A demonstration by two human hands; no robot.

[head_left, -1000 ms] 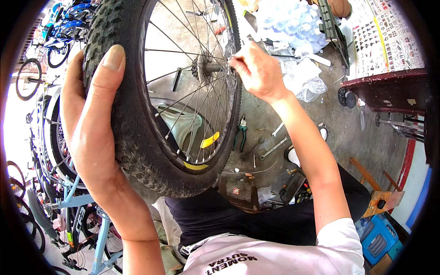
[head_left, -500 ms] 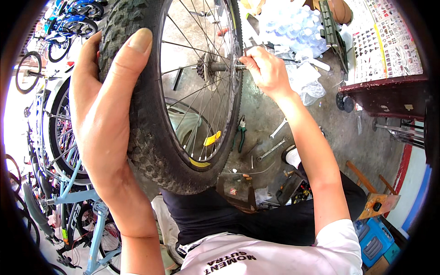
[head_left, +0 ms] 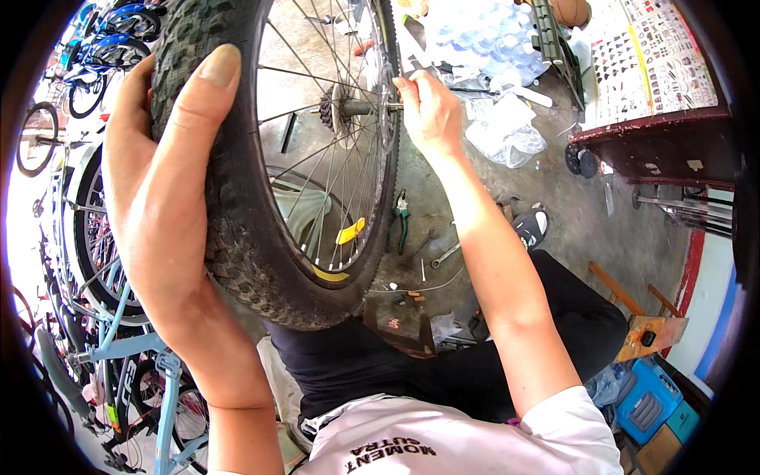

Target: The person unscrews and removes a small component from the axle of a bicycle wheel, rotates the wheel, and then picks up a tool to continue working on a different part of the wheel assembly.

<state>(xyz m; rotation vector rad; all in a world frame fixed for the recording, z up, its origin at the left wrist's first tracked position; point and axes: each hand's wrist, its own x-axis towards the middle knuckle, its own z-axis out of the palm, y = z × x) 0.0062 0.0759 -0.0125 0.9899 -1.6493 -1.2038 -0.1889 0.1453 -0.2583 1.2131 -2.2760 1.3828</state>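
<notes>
A bicycle wheel with a black knobby tyre (head_left: pixel 261 289) stands upright before me, its lower edge by my dark trousers. My left hand (head_left: pixel 162 174) grips the tyre from the left, thumb over the tread and fingers wrapped behind it. At the wheel's right side, my right hand (head_left: pixel 431 115) pinches the end of the thin metal axle (head_left: pixel 395 106), which sticks out of the hub (head_left: pixel 358 107). Small dark sprockets (head_left: pixel 326 109) sit on the hub's far side. Between the spokes is a yellow reflector (head_left: pixel 351 231).
Green-handled pliers (head_left: pixel 400 222) and a wrench (head_left: pixel 446 255) lie on the concrete floor. Bottles in clear plastic (head_left: pixel 483 39) stand farther off. At right are a maroon cabinet (head_left: pixel 653 158), a wooden stool (head_left: pixel 649 344) and a blue case (head_left: pixel 649 400). Parked bicycles (head_left: pixel 119 348) crowd the left.
The wheel and both hands sit slightly farther left in view, with the same holds. My sandalled foot has shifted forward and right. One wrench is now hidden by my right forearm.
</notes>
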